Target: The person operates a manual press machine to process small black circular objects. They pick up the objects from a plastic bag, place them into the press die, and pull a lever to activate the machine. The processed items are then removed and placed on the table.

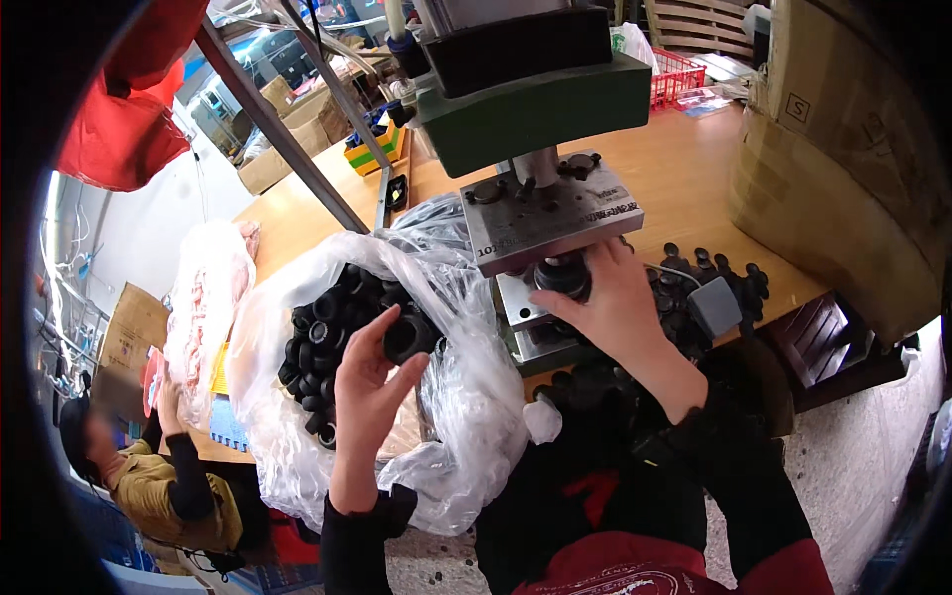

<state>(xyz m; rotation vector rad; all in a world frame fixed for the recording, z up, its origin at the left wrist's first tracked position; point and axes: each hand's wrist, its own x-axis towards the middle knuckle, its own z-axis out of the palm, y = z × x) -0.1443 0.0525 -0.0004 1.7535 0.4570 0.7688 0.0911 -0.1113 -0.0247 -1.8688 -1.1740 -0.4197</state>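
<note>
"Black ring (408, 340), L hand (367, 389): finger status?"
"Narrow; thumb + index close on its rim. R hand (617, 297): thumb and fingers round a dark round part (561, 279), directly under the steel upper plate (551, 220) of the press (535, 119). Some R fingertips hidden; grip force can't be told."
"Main hazard?"
"Pinch. If upper plate descends w/ R hand in the gap, fingers could be crushed. Secondary: part tilted or off-ctr. over the lower plate (516, 295) could deform; seating not visible."
"L side?"
"Slack grip could drop the ring into the plastic bag (466, 397), among the loose black pcs. (319, 342). Bag film near lower plate could snag."
"R side?"
"Grey box (714, 305) amid more black pcs. (754, 283); a careless knock could shift it."
</note>
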